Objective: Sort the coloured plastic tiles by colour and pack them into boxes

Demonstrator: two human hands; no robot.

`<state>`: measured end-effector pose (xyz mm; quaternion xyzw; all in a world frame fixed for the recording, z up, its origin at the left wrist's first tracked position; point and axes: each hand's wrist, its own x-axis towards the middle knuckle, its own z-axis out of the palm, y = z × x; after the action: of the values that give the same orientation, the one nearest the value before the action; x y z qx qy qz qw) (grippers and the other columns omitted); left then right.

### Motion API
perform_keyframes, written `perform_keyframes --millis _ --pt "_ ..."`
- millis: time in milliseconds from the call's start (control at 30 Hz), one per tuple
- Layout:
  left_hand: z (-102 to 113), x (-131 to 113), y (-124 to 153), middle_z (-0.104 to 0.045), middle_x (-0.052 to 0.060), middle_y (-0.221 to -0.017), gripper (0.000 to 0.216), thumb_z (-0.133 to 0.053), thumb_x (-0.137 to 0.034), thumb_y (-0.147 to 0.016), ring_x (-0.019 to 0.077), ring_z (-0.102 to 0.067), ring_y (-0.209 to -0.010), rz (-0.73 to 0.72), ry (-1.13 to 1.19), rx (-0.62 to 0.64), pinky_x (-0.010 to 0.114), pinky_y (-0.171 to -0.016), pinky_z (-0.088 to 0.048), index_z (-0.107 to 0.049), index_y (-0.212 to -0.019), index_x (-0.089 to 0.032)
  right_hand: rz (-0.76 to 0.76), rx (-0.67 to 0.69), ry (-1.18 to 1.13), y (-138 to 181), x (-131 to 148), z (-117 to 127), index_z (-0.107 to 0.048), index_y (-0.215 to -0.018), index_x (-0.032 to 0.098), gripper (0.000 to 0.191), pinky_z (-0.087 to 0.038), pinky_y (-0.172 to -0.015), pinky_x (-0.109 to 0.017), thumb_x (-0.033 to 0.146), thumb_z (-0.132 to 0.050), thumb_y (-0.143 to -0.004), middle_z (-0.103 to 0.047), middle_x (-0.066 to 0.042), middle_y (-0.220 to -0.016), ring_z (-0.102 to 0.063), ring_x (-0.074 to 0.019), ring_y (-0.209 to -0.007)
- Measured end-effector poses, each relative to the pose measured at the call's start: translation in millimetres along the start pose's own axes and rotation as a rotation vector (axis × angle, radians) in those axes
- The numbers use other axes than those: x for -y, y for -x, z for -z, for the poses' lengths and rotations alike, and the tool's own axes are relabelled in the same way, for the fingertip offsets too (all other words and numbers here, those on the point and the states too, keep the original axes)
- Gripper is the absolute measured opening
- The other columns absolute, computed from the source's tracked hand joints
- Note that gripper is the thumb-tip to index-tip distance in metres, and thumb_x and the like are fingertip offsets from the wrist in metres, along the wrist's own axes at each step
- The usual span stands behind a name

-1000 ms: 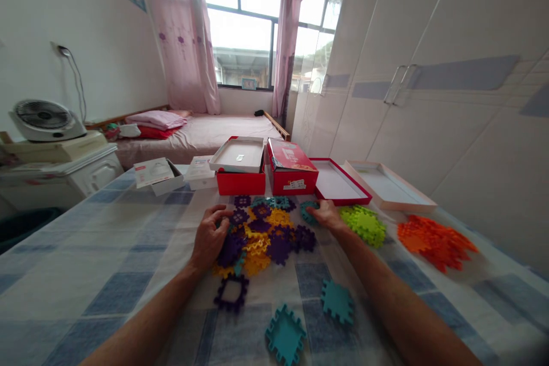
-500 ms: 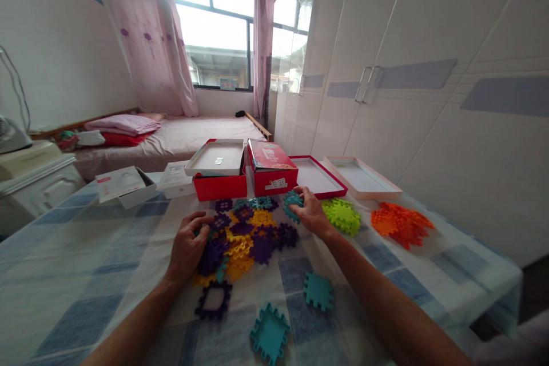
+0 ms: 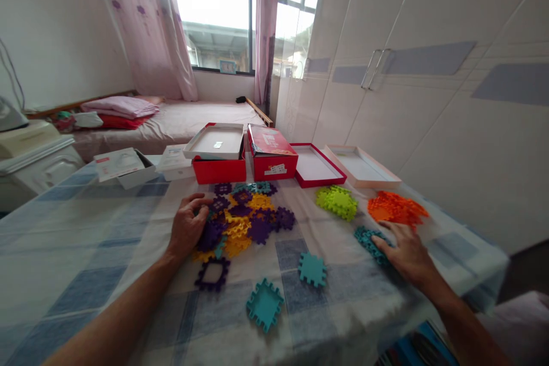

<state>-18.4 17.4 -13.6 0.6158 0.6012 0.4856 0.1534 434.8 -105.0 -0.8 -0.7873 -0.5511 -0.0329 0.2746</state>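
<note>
My right hand [image 3: 407, 254] is closed on a stack of teal interlocking tiles [image 3: 371, 245] with toothed edges, low over the right side of the table. At the left edge of a mixed pile, my left hand [image 3: 189, 223] has its fingers curled, with a bit of teal tile [image 3: 210, 215] showing at the fingertips. The pile holds purple tiles [image 3: 260, 227] and yellow tiles [image 3: 237, 227]. Two teal tiles, one nearer [image 3: 265, 304] and one farther [image 3: 313, 269], lie apart in front. A purple open-frame tile [image 3: 213, 273] rests below the pile.
A lime-green heap of tiles [image 3: 337, 202] and an orange heap of tiles [image 3: 397, 208] lie at the right. Along the back stand red boxes [image 3: 219, 171], white boxes [image 3: 175, 163] and shallow lids [image 3: 319, 167]. A checked cloth [image 3: 128, 229] covers the table.
My right hand has moved right, from beside the mixed pile to just in front of the orange heap, carrying the teal tiles. My left hand stays by the pile. The view has shifted slightly.
</note>
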Motion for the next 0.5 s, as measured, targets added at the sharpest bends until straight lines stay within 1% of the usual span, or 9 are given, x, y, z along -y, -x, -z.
perform_keyframes --millis 33,67,100,167,233,300,367,433,500 --pt "0.0 0.1 0.0 -0.055 0.008 -0.112 0.029 -0.047 -0.035 -0.070 0.0227 -0.054 -0.105 0.001 0.004 0.002 0.034 -0.098 -0.038 -0.067 -0.082 -0.018 0.039 -0.064 0.031 6.7 9.9 0.2 -0.063 -0.104 0.016 0.046 -0.040 -0.092 -0.049 0.045 -0.050 -0.072 -0.059 -0.016 -0.108 -0.053 -0.0322 -0.105" --pt "-0.1 0.3 -0.1 -0.055 0.008 -0.112 0.029 -0.047 -0.034 -0.071 0.0228 -0.054 -0.105 0.002 0.007 0.004 0.034 -0.098 -0.038 -0.067 -0.083 -0.018 0.090 -0.081 0.021 14.8 23.1 1.3 -0.061 -0.106 0.016 0.044 -0.039 -0.094 -0.048 0.044 -0.048 -0.074 -0.059 -0.015 -0.109 -0.052 -0.0310 -0.106" --pt "-0.1 0.6 -0.2 -0.055 0.008 -0.112 0.029 -0.046 -0.034 -0.071 0.0227 -0.054 -0.105 0.001 0.009 0.007 0.034 -0.098 -0.038 -0.067 -0.083 -0.018 0.155 -0.056 -0.020 24.1 38.6 2.5 -0.060 -0.108 0.017 0.043 -0.039 -0.095 -0.046 0.043 -0.047 -0.077 -0.059 -0.013 -0.109 -0.052 -0.0289 -0.106" --pt "-0.4 1.6 -0.5 -0.055 0.008 -0.113 0.029 -0.047 -0.033 -0.071 0.0226 -0.053 -0.106 -0.005 0.008 0.009 0.033 -0.098 -0.038 -0.067 -0.083 -0.018 0.317 0.135 -0.142 44.5 71.7 3.1 -0.059 -0.112 0.022 0.038 -0.038 -0.097 -0.041 0.040 -0.048 -0.081 -0.058 -0.009 -0.113 -0.051 -0.0241 -0.109" --pt "-0.7 2.8 -0.7 -0.055 0.007 -0.113 0.028 -0.047 -0.033 -0.071 0.0225 -0.053 -0.106 -0.010 0.004 0.005 0.033 -0.098 -0.038 -0.067 -0.083 -0.018 0.438 0.327 -0.191 63.1 100.4 -1.1 -0.057 -0.116 0.026 0.038 -0.037 -0.098 -0.040 0.038 -0.053 -0.080 -0.056 -0.007 -0.119 -0.049 -0.0229 -0.113" --pt "-0.9 3.5 -0.7 -0.055 0.007 -0.113 0.029 -0.047 -0.034 -0.071 0.0226 -0.054 -0.105 -0.013 0.005 0.006 0.033 -0.098 -0.038 -0.067 -0.084 -0.017 0.479 0.424 -0.190 75.8 119.3 -8.5 -0.057 -0.118 0.027 0.040 -0.036 -0.098 -0.042 0.035 -0.057 -0.079 -0.055 -0.007 -0.122 -0.047 -0.0242 -0.115" --pt "-0.6 2.9 -0.5 -0.055 0.007 -0.113 0.030 -0.046 -0.034 -0.071 0.0227 -0.054 -0.105 -0.013 0.006 0.007 0.033 -0.098 -0.038 -0.067 -0.085 -0.017 0.462 0.432 -0.188 80.5 127.4 -14.5 -0.057 -0.118 0.026 0.041 -0.036 -0.097 -0.043 0.031 -0.059 -0.077 -0.055 -0.008 -0.121 -0.048 -0.0252 -0.114" --pt "0.0 1.5 -0.1 -0.055 0.007 -0.113 0.029 -0.046 -0.034 -0.071 0.0229 -0.054 -0.105 -0.013 0.000 0.010 0.033 -0.099 -0.038 -0.067 -0.084 -0.018 0.442 0.407 -0.213 77.1 125.9 -14.6 -0.058 -0.117 0.024 0.040 -0.038 -0.096 -0.041 0.031 -0.058 -0.077 -0.056 -0.008 -0.119 -0.049 -0.0241 -0.112" --pt "0.8 0.1 0.1 -0.056 0.007 -0.112 0.028 -0.046 -0.034 -0.071 0.0230 -0.054 -0.105 -0.013 -0.007 0.012 0.033 -0.099 -0.038 -0.067 -0.083 -0.019 0.409 0.304 -0.235 66.6 115.7 -7.3 -0.058 -0.114 0.024 0.037 -0.039 -0.096 -0.039 0.036 -0.056 -0.079 -0.058 -0.008 -0.116 -0.051 -0.0227 -0.110"
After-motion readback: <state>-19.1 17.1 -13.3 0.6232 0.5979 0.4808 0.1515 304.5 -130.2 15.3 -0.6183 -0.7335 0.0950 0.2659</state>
